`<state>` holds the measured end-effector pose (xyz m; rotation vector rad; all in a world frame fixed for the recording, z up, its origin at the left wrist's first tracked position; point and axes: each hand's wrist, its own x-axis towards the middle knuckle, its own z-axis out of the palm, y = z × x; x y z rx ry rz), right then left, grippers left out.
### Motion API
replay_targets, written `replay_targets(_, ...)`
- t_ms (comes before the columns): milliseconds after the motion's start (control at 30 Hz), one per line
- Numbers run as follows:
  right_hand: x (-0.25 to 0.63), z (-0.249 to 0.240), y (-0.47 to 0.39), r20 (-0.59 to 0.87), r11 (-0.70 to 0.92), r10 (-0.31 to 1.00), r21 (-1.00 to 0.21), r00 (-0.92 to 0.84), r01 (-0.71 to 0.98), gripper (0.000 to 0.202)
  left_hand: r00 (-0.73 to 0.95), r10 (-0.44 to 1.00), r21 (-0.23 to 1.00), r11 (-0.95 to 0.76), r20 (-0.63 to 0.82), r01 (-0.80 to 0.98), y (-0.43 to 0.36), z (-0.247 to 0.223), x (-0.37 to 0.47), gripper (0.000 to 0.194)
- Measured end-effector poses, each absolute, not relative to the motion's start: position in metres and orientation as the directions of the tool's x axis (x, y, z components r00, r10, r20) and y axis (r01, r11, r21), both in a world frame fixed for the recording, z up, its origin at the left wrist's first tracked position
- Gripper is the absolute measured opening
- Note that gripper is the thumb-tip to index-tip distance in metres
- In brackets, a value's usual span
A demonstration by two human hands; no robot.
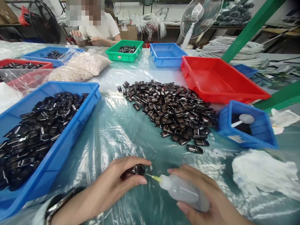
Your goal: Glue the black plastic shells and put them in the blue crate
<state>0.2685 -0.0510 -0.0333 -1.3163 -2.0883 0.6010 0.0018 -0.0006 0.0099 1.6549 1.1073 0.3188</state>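
Observation:
Between the thumb and fingers of my left hand (117, 178) is a small glossy black plastic piece (138, 169), its end turned to the right. My right hand (201, 190) is wrapped round a translucent squeeze bottle (187, 191) with a yellow-based needle tip (155, 178). The needle points left at the black piece, close to its end; whether they touch I cannot tell. Beyond my hands lies a heap of similar black pieces (173, 109) on the plastic-covered table (112, 134).
Black pieces fill a long blue tray (90, 107) at left. On the right are a small blue bin (248, 140) with a scoop (246, 118), a crumpled white cloth (264, 175) and a red tray (217, 78). Across the table sits a person (100, 29) behind a green tray (124, 56).

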Motion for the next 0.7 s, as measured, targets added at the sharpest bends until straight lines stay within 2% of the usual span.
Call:
replay_targets(233, 0.266, -0.026, -0.045, 0.301, 0.486, 0.874, -0.548, -0.382, 0.681, 0.047, 0.575, 0.768, 0.890, -0.013, -0.283, 0.456, 0.001, 0.010, 0.003, 0.037)
replay_targets(433, 0.261, -0.017, -0.041, 0.328, 0.528, 0.849, -0.522, -0.413, 0.670, 0.041, 0.601, 0.717, 0.878, 0.033, -0.354, 0.478, 0.001, 0.012, 0.001, 0.039)
replay_targets(700, 0.267, -0.024, -0.047, 0.256, 0.485, 0.873, -0.545, -0.414, 0.684, 0.047, 0.600, 0.763, 0.906, -0.045, -0.241, 0.421, -0.004, 0.000, -0.002, 0.025)
